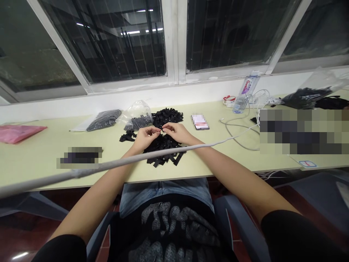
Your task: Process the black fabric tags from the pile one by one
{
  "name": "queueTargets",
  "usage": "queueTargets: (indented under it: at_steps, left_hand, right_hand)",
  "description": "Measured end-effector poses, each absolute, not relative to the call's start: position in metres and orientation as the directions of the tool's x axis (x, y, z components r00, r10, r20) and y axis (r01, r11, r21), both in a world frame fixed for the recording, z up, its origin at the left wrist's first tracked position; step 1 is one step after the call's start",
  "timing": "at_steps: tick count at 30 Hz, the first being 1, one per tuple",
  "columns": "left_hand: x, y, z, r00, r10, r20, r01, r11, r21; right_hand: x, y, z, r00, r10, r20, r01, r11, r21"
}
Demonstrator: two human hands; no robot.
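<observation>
Both my hands meet over a pile of short black strips (160, 154), some bearing small white marks. My left hand (146, 137) is closed in a pinch, thumb against fingers. Opposite it, my right hand (176, 132) pinches too, its fingertips nearly touching the left ones. Between the fingertips is a small black strip (161, 129), mostly hidden by the fingers. Just beyond the hands lies a second pile of black strips (168, 116). A smaller cluster of black strips (127, 136) rests left of my left hand.
A clear plastic bag (137, 112) with dark pieces and a filled grey bag (105, 120) lie back left. A phone (200, 122) lies right of the piles. Farther right are a bottle (247, 91) and cables (240, 145). A grey cord (109, 164) crosses in front of my forearms.
</observation>
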State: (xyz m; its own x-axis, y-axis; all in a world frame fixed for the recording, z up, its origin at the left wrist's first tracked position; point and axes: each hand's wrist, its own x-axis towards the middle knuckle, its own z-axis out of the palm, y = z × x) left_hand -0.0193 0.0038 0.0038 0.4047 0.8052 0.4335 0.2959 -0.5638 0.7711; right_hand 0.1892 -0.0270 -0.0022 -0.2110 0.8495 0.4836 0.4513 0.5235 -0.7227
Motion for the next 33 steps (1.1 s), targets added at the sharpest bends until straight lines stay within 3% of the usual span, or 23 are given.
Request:
queueTargets:
  at_steps: [9, 16, 23, 28, 30, 33]
  left_hand:
    - [-0.013, 0.004, 0.004, 0.257, 0.885, 0.389, -0.047, -0.391, 0.919]
    - [-0.013, 0.007, 0.001, 0.269, 0.910, 0.315, -0.202, -0.267, 0.942]
    - [-0.017, 0.013, -0.003, 0.233, 0.881, 0.411, -0.068, -0.407, 0.911]
    - [-0.018, 0.002, 0.003, 0.429, 0.679, 0.595, 0.230, -0.719, 0.656]
    - [-0.016, -0.003, 0.004, 0.505, 0.654, 0.563, 0.265, -0.739, 0.620]
    - [-0.014, -0.007, 0.003, 0.541, 0.711, 0.450, 0.266, -0.652, 0.710]
  right_hand:
    - [0.189, -0.023, -0.004, -0.324, 0.854, 0.408, 0.141, 0.470, -0.871]
    - [0.186, -0.025, -0.006, -0.316, 0.840, 0.442, 0.163, 0.507, -0.847]
    - [0.187, -0.023, -0.005, -0.299, 0.862, 0.408, 0.143, 0.464, -0.874]
    - [0.188, -0.023, -0.005, -0.341, 0.871, 0.353, 0.076, 0.400, -0.913]
    - [0.188, -0.023, -0.005, -0.328, 0.874, 0.358, 0.019, 0.385, -0.923]
    - [0.189, -0.025, -0.004, -0.297, 0.882, 0.366, -0.004, 0.382, -0.924]
